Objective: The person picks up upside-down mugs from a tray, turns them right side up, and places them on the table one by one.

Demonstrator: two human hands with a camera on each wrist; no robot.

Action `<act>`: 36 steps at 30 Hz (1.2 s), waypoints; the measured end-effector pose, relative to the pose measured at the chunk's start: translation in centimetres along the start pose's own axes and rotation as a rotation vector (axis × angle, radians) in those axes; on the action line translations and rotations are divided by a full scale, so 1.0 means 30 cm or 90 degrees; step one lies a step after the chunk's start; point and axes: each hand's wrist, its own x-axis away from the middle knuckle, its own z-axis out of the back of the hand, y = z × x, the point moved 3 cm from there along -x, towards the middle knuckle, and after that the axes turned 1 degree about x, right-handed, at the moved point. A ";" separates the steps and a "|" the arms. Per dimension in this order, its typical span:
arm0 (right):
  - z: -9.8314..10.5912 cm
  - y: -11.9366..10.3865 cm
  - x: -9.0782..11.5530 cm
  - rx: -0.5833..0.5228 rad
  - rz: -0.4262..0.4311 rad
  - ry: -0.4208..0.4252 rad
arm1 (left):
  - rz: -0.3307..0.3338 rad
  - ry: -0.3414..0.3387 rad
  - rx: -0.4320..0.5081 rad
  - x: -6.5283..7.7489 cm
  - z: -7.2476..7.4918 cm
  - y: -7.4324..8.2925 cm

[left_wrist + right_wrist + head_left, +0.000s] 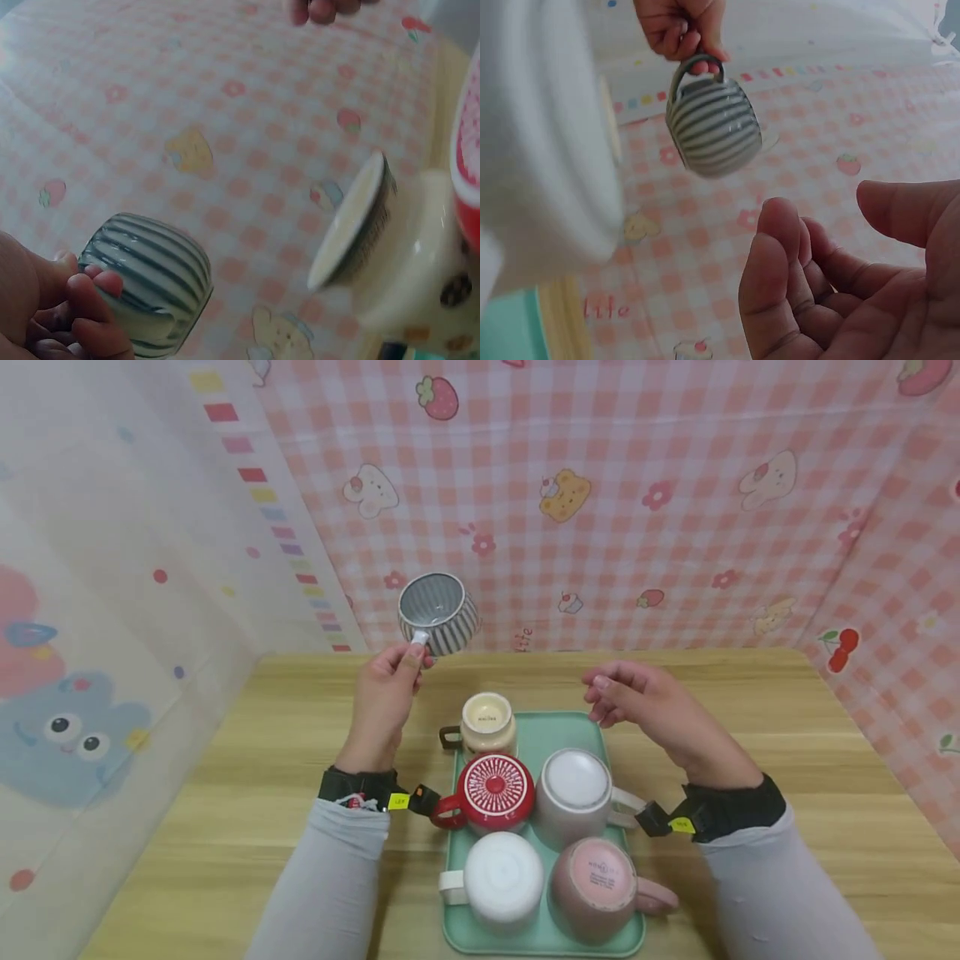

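Observation:
A grey-and-white striped mug (pixel 450 620) is held up in the air by its handle, which my left hand (pixel 386 697) pinches between thumb and fingers. Its mouth faces up and toward me in the head view. In the right wrist view the striped mug (pixel 716 127) hangs from the left hand (pixel 682 30). My right hand (pixel 637 702) hovers past the tray's far right corner, fingers loosely bent and holding nothing. Below the hands, a green tray (pixel 558 727) carries upside-down mugs. The cream mug (pixel 487 727), handle to the left, stands nearest the left hand.
Also on the tray are a red mug (pixel 495 789), a white mug (pixel 504 877), a pale grey mug (pixel 576 785) and a pink mug (pixel 596 881), some handles jutting past its rim. A checked cloth (pixel 615 543) hangs behind the wooden table (pixel 270 785).

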 end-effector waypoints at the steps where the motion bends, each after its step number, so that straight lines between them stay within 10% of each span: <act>1: 0.004 0.015 0.002 0.017 -0.007 0.005 | 0.001 0.013 -0.004 -0.009 0.008 -0.011; 12: 0.030 0.129 0.005 0.137 -0.060 0.013 | -0.008 0.099 -0.058 -0.097 0.087 -0.153; 36: 0.054 0.180 -0.017 0.248 -0.129 0.009 | 0.051 0.089 -0.086 -0.172 0.096 -0.376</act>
